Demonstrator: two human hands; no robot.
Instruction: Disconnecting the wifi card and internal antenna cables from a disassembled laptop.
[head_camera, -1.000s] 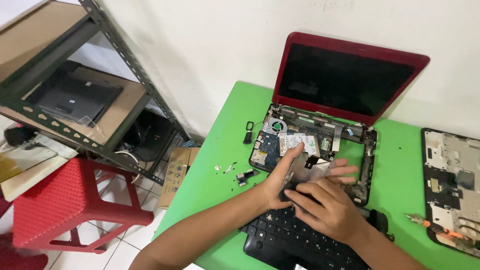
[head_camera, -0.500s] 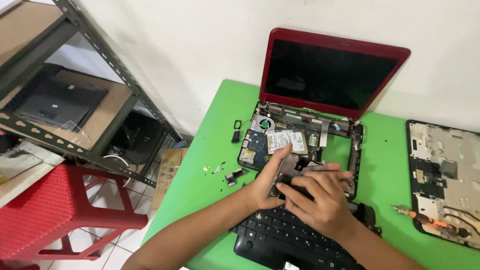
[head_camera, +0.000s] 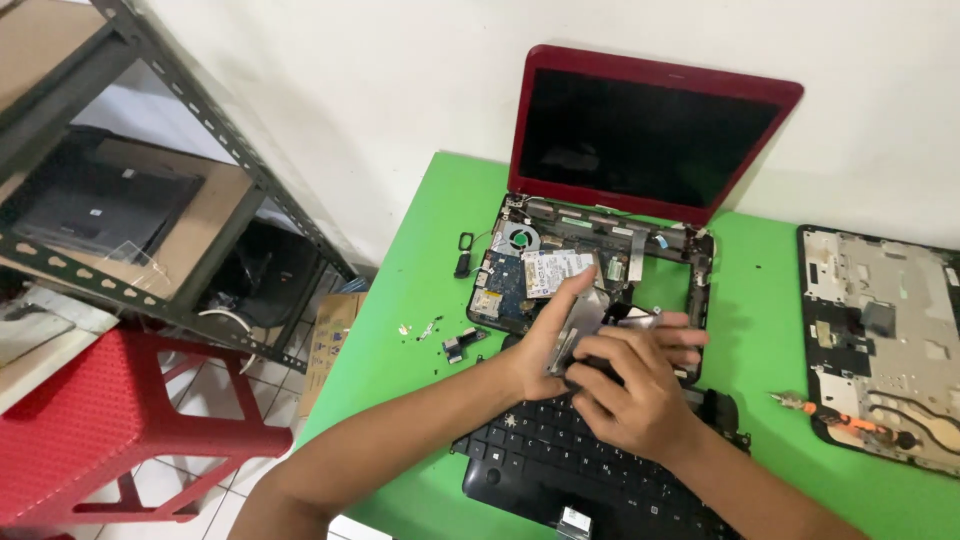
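At the table's middle, over the opened red laptop (head_camera: 600, 270), we note both hands, left (head_camera: 545, 345) and right (head_camera: 625, 395), clamped together on a silver drive (head_camera: 590, 310), now drawn nearer the loose keyboard (head_camera: 560, 460).

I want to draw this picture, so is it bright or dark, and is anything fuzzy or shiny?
Head view: bright, even light on the green table and white wall. The laptop screen is dark with only a faint pale reflection, no strong glare. The left hand and right hand look slightly soft, and cast soft shadows on the keyboard. The shelf lines slant near the edge.
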